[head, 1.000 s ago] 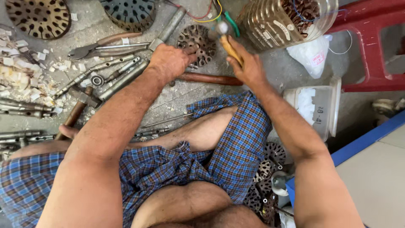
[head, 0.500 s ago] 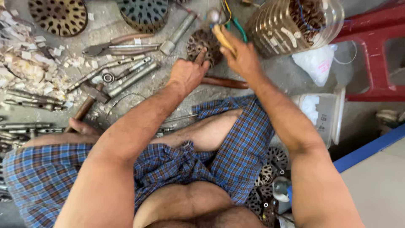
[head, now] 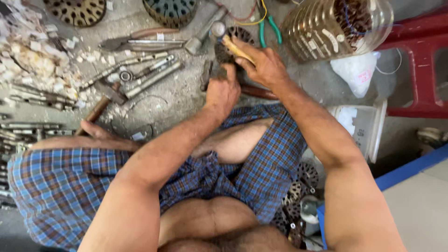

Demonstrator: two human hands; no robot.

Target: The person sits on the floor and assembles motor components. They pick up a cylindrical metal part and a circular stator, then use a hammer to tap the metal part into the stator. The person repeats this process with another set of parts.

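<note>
Head view: right hand (head: 263, 65) clenched around the wooden handle of a hammer (head: 228, 41), metal head up near a round slotted motor stator (head: 233, 42) on the concrete floor (head: 177, 98). Left hand (head: 223, 91) closed on a dark metal tool (head: 207, 74), pressed just beside the stator's lower edge. Stator sits ahead of the bent knee, between both hands. Green-handled pliers (head: 269, 28) lie just behind it, clear plastic jar (head: 336, 25) of copper wire to the right, red stool (head: 420, 60) far right. Long shears (head: 140, 43) and loose steel rods (head: 144, 72) lie left, two more stators at the top edge. Blue checked cloth (head: 60, 186) covers the lap.
</note>
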